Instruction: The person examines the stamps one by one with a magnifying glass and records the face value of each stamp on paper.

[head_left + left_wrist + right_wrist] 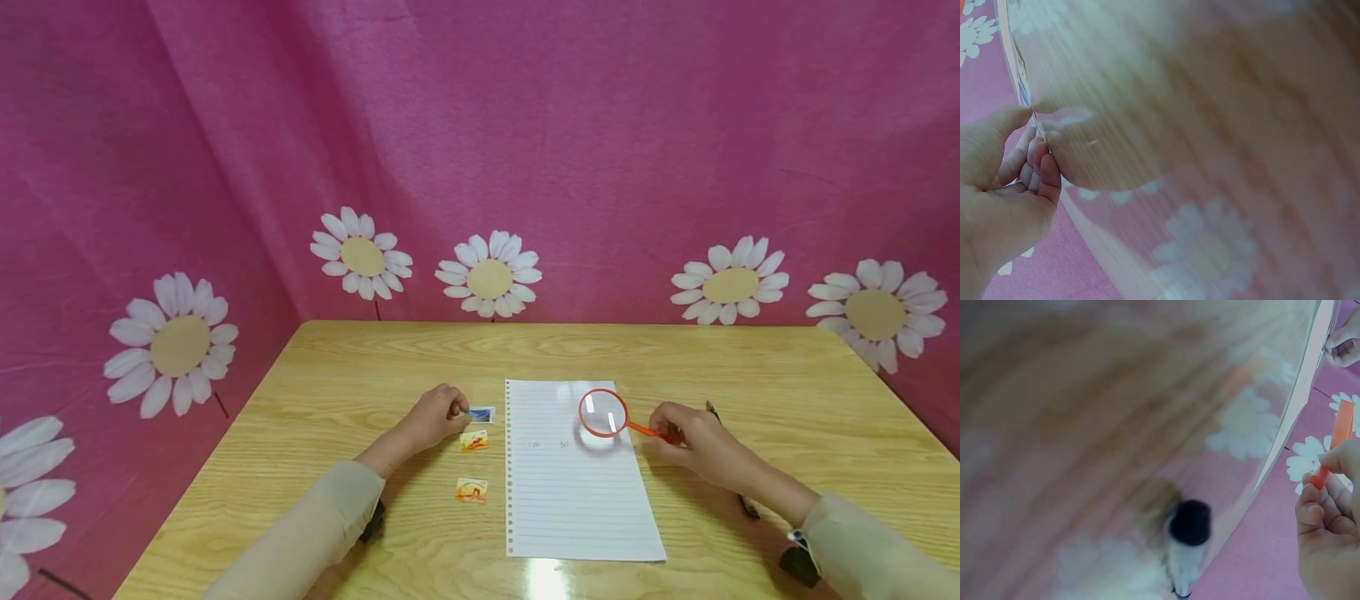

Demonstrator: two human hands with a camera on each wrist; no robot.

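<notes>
A blue postage stamp with a white border is pinched at its left edge by my left hand. In the left wrist view, the thumb and curled fingers of the left hand meet right at the tabletop. Two yellow-and-orange stamps lie below it on the table. My right hand grips the orange handle of a magnifying glass; its round lens is over the upper right of a lined sheet. The right wrist view shows the orange handle between thumb and fingers.
Handwritten numbers stand on the sheet, which has punched holes along its left side. A dark pen lies partly hidden beneath the right forearm. The glossy wooden table meets a pink flowered cloth at the back and left.
</notes>
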